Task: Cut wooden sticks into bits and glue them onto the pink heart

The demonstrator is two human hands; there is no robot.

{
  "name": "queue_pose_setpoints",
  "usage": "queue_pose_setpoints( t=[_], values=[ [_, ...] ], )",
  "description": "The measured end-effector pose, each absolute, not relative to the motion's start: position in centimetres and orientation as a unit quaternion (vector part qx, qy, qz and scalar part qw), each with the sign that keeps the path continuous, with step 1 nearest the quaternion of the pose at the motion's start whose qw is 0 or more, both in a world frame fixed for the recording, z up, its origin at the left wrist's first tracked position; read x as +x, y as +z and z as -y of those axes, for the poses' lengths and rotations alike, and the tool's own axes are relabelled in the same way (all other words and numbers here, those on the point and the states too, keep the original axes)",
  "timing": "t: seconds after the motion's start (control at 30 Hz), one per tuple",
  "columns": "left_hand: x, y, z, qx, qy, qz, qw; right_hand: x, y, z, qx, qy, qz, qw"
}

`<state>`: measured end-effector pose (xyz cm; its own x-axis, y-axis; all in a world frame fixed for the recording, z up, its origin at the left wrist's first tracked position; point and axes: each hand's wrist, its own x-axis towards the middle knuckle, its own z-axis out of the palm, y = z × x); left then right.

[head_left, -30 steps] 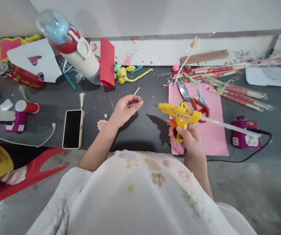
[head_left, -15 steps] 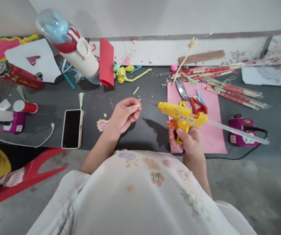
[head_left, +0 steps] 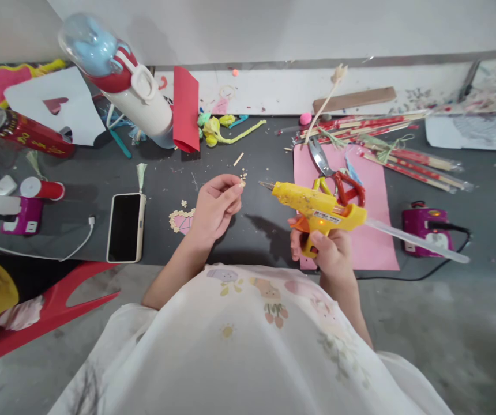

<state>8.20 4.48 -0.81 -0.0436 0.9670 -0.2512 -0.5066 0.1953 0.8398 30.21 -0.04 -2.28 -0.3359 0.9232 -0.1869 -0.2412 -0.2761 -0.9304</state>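
My right hand [head_left: 334, 253] grips a yellow hot glue gun [head_left: 304, 199] by its handle, fingers at the orange trigger. Its metal nozzle points left, a clear glue stick [head_left: 416, 233] sticks out of the back, and a small orange light glows on its side. Thumb and fingertips of my left hand [head_left: 218, 206] pinch a tiny pale wooden piece [head_left: 242, 184], just left of the nozzle and apart from it. Beside my left wrist lies a pink heart [head_left: 185, 223] edged with small pale pieces, partly hidden by the wrist. Several loose bits lie beyond my fingertips.
Red-handled scissors [head_left: 348, 189] lie on pink paper [head_left: 378, 242] behind the glue gun. A phone [head_left: 126, 227], a tall bottle [head_left: 148, 109] and a red can [head_left: 36, 137] are at left. Wrapped sticks [head_left: 412, 167] and a purple power socket [head_left: 425, 230] are at right.
The glue gun in my right hand has shifted slightly left, its nozzle closer to my left fingertips. My left hand has moved slightly left, still pinching. The whole view has shifted a little.
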Motion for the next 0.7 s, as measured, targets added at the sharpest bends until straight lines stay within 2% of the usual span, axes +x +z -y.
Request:
queue_pose_setpoints(
  t=[0.27, 0.5, 0.7],
  values=[
    [8.66, -0.31, -4.09, 0.305, 0.630, -0.431, 0.570, 29.85, -1.75, 0.42, -0.374, 0.689, 0.457, 0.421],
    [8.88, -0.26, -3.96, 0.323, 0.630, -0.448, 0.546, 29.48, -1.33, 0.72, -0.416, 0.707, 0.429, 0.380],
    [8.90, -0.35, -3.89, 0.340, 0.627, -0.462, 0.527, 29.52, -1.75, 0.52, -0.390, 0.721, 0.427, 0.382]
  ],
)
